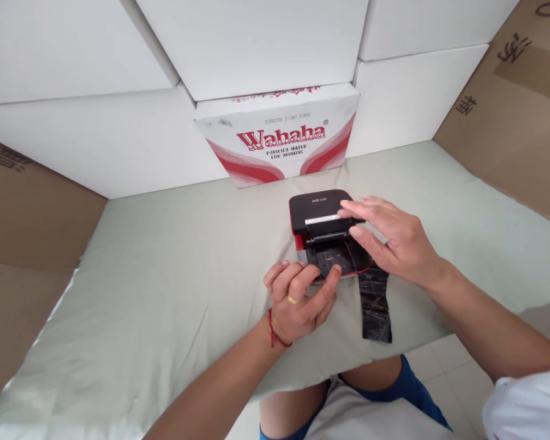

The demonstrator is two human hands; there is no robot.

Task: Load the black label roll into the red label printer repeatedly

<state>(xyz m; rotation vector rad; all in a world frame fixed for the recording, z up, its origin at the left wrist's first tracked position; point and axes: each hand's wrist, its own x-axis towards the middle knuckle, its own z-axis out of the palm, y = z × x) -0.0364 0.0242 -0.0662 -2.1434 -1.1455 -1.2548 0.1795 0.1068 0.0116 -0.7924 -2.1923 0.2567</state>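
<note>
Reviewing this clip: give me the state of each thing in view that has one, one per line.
Black-and-red case: open, lid raised at the back.
Black strip: creased, laid out on the cloth, one end at the case.
Left hand: fingers bent, at the case's front edge.
Right hand: open, fingers over the lid's right side.
Wahaha carton: upright.
Cloth: spread, wrinkled.

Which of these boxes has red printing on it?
The Wahaha water carton, behind the black-and-red device; the other white boxes look plain, the brown cartons show dark lettering.
</note>
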